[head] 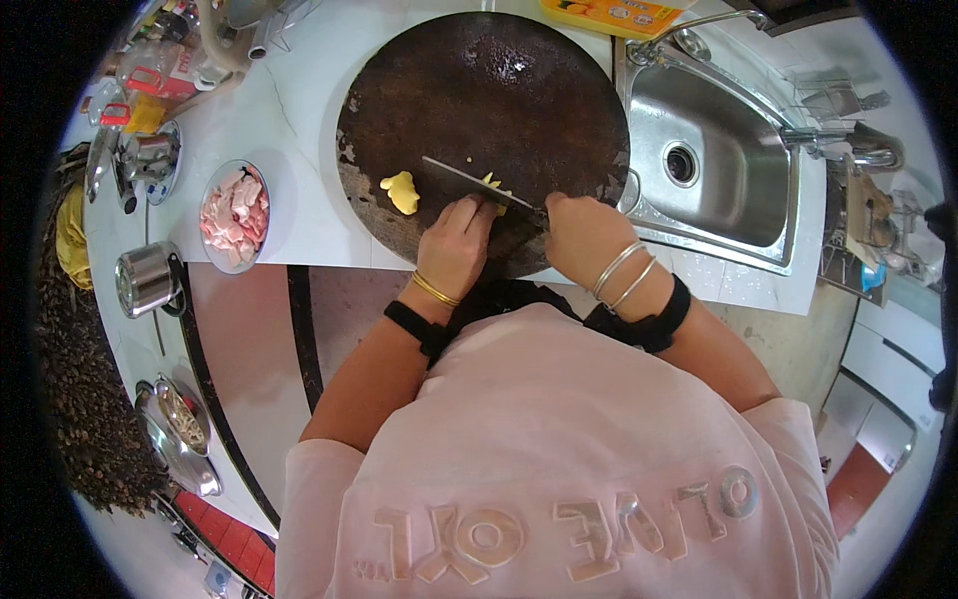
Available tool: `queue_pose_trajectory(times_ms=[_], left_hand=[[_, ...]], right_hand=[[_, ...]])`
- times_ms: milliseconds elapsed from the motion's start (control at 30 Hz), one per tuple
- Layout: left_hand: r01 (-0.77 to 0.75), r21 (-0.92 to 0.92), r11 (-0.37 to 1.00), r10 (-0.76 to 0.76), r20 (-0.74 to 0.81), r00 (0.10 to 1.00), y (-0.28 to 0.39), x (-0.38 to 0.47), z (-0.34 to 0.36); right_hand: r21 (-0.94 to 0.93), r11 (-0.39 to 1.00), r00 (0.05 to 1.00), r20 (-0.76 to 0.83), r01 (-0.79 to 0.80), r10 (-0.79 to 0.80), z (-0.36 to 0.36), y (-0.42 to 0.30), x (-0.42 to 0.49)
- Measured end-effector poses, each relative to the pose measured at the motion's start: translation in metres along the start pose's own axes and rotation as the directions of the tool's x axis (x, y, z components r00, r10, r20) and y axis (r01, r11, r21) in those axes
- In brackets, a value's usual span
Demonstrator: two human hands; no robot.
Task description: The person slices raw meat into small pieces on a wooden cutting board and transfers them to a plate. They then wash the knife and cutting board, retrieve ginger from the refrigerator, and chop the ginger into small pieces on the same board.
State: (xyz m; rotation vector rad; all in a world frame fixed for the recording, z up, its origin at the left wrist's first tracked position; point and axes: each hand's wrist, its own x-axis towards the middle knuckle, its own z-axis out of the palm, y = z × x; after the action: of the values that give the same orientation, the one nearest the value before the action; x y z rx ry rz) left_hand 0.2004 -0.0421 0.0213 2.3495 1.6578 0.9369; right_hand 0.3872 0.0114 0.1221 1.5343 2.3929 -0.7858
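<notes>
A round, dark wooden chopping board (479,97) lies before me on the white countertop. My right hand (591,236) grips the handle of a kitchen knife (479,182), whose blade points up and left across the board. Curled against the near side of the blade, my left hand (455,236) holds down pale yellow ginger, mostly hidden by the fingers. Small cut bits of ginger (490,180) show just beyond the blade. To the left of that hand sits a separate peeled knob of ginger (402,192).
A bowl of raw sliced meat (236,217) stands left of the board. Right of it is a steel sink (718,150) with a faucet (861,142). A steel pot (146,281), plastic bottles (161,67) and a yellow-orange package (614,15) are farther off.
</notes>
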Motion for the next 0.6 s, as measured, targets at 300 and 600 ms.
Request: queue_pose_trajectory(times_ms=[300, 600], left_hand=[[-0.002, 0.018, 1.0, 0.003, -0.048, 0.999, 0.0, 0.002, 0.0], [-0.011, 0.014, 1.0, 0.011, -0.051, 0.999, -0.002, -0.001, 0.002]], right_hand=[[0.051, 0.998, 1.0, -0.008, -0.023, 0.023, -0.006, -0.001, -0.013], [0.024, 0.999, 0.998, 0.038, -0.042, 0.041, -0.004, -0.008, -0.008]])
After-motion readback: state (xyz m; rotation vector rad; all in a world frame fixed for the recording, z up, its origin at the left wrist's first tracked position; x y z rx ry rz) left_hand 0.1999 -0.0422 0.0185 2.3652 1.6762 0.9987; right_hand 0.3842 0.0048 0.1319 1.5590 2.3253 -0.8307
